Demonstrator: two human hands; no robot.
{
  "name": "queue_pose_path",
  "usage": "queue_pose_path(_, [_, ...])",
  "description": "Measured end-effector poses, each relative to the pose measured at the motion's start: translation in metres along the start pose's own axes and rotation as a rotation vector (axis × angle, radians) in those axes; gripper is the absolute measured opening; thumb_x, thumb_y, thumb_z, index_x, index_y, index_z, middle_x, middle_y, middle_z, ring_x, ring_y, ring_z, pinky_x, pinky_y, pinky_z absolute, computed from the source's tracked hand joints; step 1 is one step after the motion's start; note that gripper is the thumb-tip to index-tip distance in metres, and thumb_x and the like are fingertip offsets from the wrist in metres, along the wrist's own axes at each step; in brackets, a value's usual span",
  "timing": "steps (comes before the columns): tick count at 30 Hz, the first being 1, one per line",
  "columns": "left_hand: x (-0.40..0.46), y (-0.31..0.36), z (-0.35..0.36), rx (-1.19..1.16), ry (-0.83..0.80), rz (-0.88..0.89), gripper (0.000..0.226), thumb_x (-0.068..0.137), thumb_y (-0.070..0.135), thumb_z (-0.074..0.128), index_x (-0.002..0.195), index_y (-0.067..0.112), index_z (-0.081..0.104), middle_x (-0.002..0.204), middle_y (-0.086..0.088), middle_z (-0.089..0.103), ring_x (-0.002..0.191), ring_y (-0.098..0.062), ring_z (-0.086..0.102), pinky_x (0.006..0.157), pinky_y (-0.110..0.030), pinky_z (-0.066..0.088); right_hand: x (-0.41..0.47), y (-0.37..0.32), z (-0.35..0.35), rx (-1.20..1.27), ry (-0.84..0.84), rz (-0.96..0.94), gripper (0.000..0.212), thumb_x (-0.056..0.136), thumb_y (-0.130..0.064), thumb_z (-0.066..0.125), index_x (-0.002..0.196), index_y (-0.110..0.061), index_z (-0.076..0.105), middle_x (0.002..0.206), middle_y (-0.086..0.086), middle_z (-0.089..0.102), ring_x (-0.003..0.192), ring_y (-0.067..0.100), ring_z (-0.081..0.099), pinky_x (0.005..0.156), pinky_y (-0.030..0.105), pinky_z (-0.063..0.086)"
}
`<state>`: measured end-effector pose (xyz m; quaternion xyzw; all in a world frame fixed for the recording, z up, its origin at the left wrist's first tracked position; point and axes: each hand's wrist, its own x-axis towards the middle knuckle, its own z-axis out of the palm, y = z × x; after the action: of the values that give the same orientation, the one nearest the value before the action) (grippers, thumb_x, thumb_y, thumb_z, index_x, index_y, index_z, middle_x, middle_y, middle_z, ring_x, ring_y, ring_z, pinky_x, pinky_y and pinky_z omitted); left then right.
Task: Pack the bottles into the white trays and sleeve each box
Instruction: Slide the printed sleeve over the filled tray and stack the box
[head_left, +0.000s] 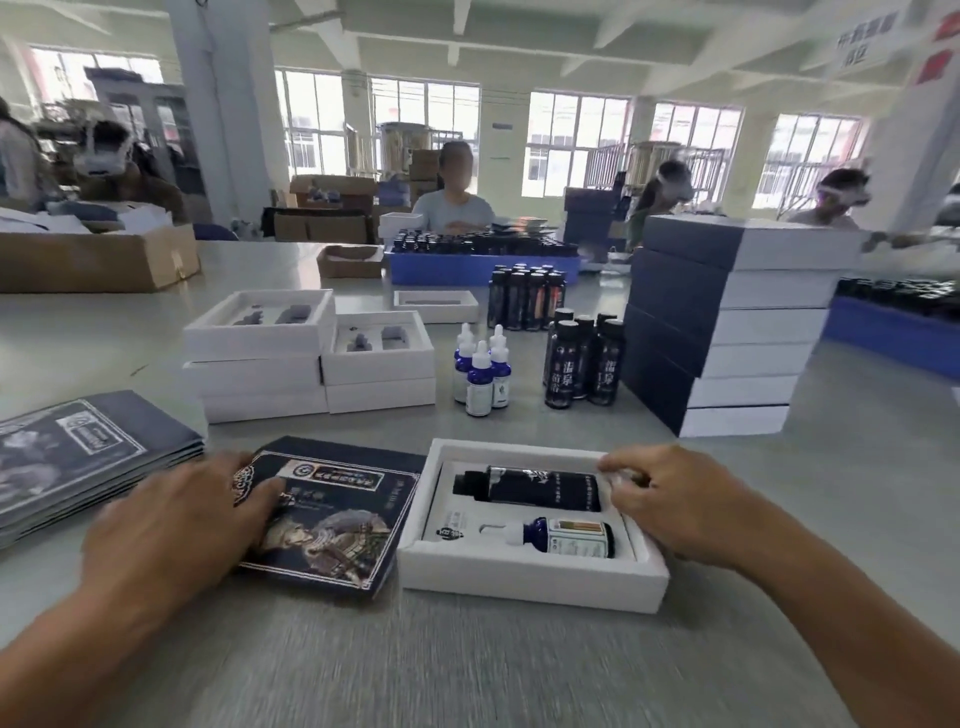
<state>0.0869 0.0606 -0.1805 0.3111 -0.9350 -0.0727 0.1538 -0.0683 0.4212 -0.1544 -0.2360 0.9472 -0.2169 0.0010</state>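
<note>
The grey table (467, 665) bore a filled tray (530, 577), a sleeve (337, 525), stacked empty trays (260, 358), standing bottles (582, 358), sleeved boxes (727, 332) and a carton (93, 260).

Bright daylight floods through the rear windows (576, 140), edges bend, and the foreground seems motion-blurred.
</note>
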Motion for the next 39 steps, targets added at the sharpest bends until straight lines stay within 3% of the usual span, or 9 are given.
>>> queue_pose_path(5, [0.002, -0.002, -0.001, -0.366, 0.159, 0.043, 0.039, 0.089, 0.046, 0.065, 0.125, 0.034, 0.061, 0.117, -0.007, 0.069, 0.095, -0.028, 0.064, 0.079, -0.042, 0.053, -0.002, -0.003, -0.001, 0.017, 0.005, 0.001, 0.032, 0.096, -0.03, 0.051, 0.125, -0.031, 0.065, 0.082, -0.025, 0.053, 0.064, -0.003, 0.053, 0.056, 0.017, 0.037])
queue_pose_path(9, [0.008, -0.008, -0.001, -0.774, 0.195, 0.039, 0.031, 0.086, 0.038, 0.073, 0.112, 0.052, 0.062, 0.099, 0.01, 0.074, 0.079, -0.014, 0.073, 0.064, -0.032, 0.06, -0.004, -0.006, -0.002, 0.013, 0.012, -0.002, 0.033, 0.097, -0.03, 0.051, 0.127, -0.029, 0.064, 0.086, -0.024, 0.053, 0.066, -0.005, 0.051, 0.057, 0.016, 0.035])
queue_pose_path(11, [0.01, -0.01, -0.003, -1.0, 0.187, 0.032, 0.03, 0.082, 0.036, 0.076, 0.11, 0.047, 0.069, 0.097, 0.014, 0.076, 0.079, -0.011, 0.074, 0.06, -0.024, 0.059, -0.005, -0.007, -0.002, 0.006, 0.012, -0.006, 0.033, 0.097, -0.03, 0.051, 0.128, -0.028, 0.064, 0.092, -0.018, 0.056, 0.068, -0.005, 0.051, 0.058, 0.016, 0.035])
queue_pose_path(14, [0.014, -0.013, -0.008, -1.217, 0.177, 0.008, 0.039, 0.071, 0.036, 0.083, 0.109, 0.031, 0.074, 0.098, 0.003, 0.077, 0.084, -0.016, 0.075, 0.069, -0.031, 0.06, -0.005, -0.008, -0.003, 0.001, 0.015, -0.001, 0.033, 0.097, -0.029, 0.051, 0.127, -0.028, 0.064, 0.098, -0.014, 0.058, 0.071, -0.004, 0.052, 0.06, 0.017, 0.037])
queue_pose_path(21, [0.01, -0.01, 0.002, -1.025, 0.425, 0.042, 0.025, 0.082, 0.051, 0.065, 0.103, 0.039, 0.072, 0.085, 0.013, 0.074, 0.067, -0.011, 0.073, 0.059, -0.029, 0.06, -0.009, -0.013, -0.006, -0.007, -0.018, 0.045, 0.032, 0.098, -0.035, 0.053, 0.129, -0.031, 0.061, 0.121, -0.006, 0.062, 0.096, 0.008, 0.053, 0.077, 0.027, 0.039])
queue_pose_path(27, [0.005, -0.001, -0.009, -1.015, 0.532, 0.073, 0.018, 0.088, 0.042, 0.062, 0.102, 0.035, 0.071, 0.082, 0.005, 0.075, 0.068, -0.021, 0.073, 0.061, -0.046, 0.061, -0.009, -0.016, -0.01, 0.008, -0.08, 0.082, 0.033, 0.099, -0.034, 0.051, 0.132, -0.033, 0.056, 0.106, -0.009, 0.054, 0.077, 0.001, 0.048, 0.063, 0.022, 0.036])
queue_pose_path(32, [0.008, -0.001, -0.008, -0.811, 0.386, -0.096, 0.031, 0.09, 0.027, 0.057, 0.12, 0.035, 0.06, 0.077, 0.011, 0.066, 0.068, -0.019, 0.065, 0.061, -0.04, 0.055, -0.009, -0.015, -0.013, -0.021, -0.091, 0.12, 0.032, 0.098, -0.026, 0.053, 0.13, -0.026, 0.053, 0.105, -0.005, 0.052, 0.073, 0.002, 0.046, 0.058, 0.022, 0.034])
queue_pose_path(37, [0.017, -0.006, 0.003, -0.711, 0.197, -0.1, 0.039, 0.096, 0.009, 0.057, 0.134, 0.02, 0.053, 0.124, -0.018, 0.064, 0.081, -0.019, 0.06, 0.073, -0.036, 0.049, -0.01, -0.016, -0.014, -0.003, -0.072, 0.169, 0.047, 0.096, -0.026, 0.054, 0.14, -0.029, 0.038, 0.097, -0.004, 0.051, 0.083, 0.007, 0.052, 0.065, 0.028, 0.041])
queue_pose_path(39, [0.017, -0.005, 0.006, -0.711, 0.197, -0.094, 0.036, 0.097, 0.009, 0.054, 0.131, 0.02, 0.053, 0.113, -0.018, 0.068, 0.074, -0.023, 0.057, 0.068, -0.04, 0.049, -0.01, -0.017, -0.013, -0.007, -0.07, 0.173, 0.053, 0.096, -0.026, 0.054, 0.146, -0.027, 0.034, 0.105, 0.0, 0.05, 0.089, 0.012, 0.053, 0.071, 0.031, 0.041])
